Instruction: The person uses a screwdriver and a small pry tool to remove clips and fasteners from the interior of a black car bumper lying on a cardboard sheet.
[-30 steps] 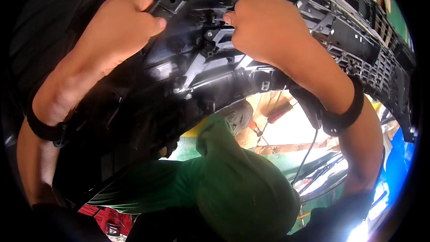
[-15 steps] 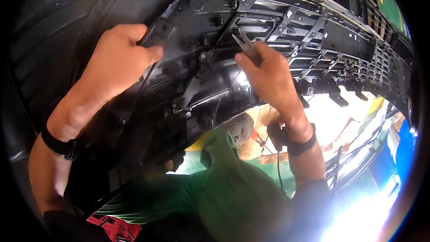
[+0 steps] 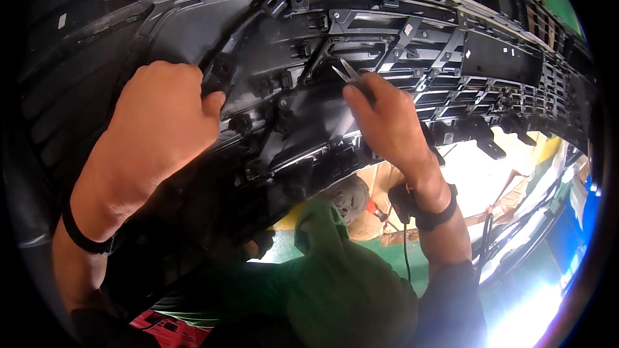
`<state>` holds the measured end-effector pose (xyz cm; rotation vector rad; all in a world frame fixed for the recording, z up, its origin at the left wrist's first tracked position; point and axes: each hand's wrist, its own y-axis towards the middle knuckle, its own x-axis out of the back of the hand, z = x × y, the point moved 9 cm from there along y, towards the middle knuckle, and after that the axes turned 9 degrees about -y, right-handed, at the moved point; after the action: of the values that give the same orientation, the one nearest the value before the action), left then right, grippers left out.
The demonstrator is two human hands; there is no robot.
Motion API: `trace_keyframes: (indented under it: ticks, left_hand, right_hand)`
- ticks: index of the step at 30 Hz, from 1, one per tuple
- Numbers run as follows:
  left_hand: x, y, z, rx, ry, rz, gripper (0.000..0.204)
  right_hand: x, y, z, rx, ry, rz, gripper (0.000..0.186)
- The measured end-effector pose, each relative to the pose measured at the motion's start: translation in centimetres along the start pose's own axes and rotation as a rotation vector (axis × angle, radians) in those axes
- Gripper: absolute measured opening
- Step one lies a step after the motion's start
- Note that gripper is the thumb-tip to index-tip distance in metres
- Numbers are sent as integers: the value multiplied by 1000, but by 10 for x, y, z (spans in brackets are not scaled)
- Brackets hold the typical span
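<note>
A glossy black ribbed bumper grille (image 3: 387,38), spanning the upper view, is gripped at a bracket by the left hand (image 3: 164,122) while small metal pliers (image 3: 348,72) are clamped in the right hand (image 3: 387,122).

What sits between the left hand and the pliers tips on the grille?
In the head view, only the black grille itself: molded clips and ribs around separate the left hand from the pliers held by the right hand.
</note>
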<state>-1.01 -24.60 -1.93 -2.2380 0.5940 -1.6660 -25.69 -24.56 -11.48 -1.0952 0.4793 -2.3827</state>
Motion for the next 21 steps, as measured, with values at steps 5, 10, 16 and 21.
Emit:
trace_keyframes:
  ticks: [5, 10, 16, 21]
  left_hand:
    - [5, 0, -19, -9, 95, 25, 26]
    - [34, 29, -20, 79, 115, 13, 36]
    - [0, 63, -31, 30, -91, 113, 43]
    - [-12, 64, -3, 417, -537, 106, 45]
  right_hand:
    - [0, -2, -3, 3, 48, 18, 26]
    - [2, -3, -5, -17, 83, 27, 26]
    - [7, -1, -1, 50, 144, -11, 25]
    - [16, 8, 4, 139, 128, -87, 25]
